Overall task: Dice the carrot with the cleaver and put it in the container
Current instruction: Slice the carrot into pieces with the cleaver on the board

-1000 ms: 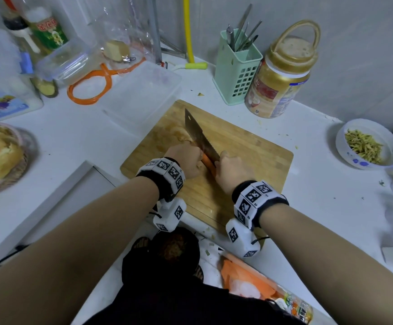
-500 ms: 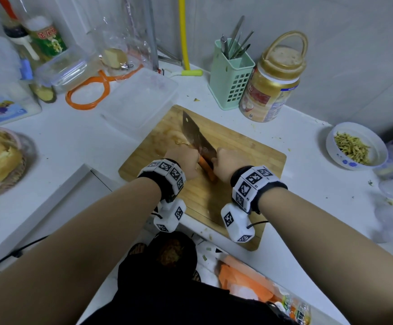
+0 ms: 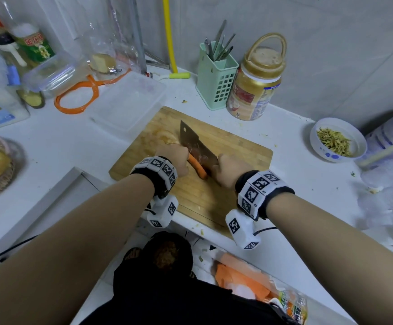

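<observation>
Only the head cam here, looking down over both forearms. The carrot lies on the board, between the two hands. The left hand is curled over the far end of it, pinning it down. The right hand is wrapped round the handle of the cleaver, which is mostly hidden in the fist. The blade runs away from the person and sits right against the carrot, about lengthwise along it; can't tell if the edge has bitten in or is just resting on top.

Progress-wise I'd say this is early. The carrot still looks like one long piece and I see no orange dice on the board, just some pale scraps near the left hand. The container sits just past the board's far left corner and looks to have nothing in it. So basically all the dicing and the transfer are still to do.

Room: the cut is happening mid-board, so there's bare wood on every side. The board's near edge hangs close to the counter edge. A green caddy and a jar stand just beyond the far edge, and a bowl is well off to the right. The path to the container looks open.
</observation>
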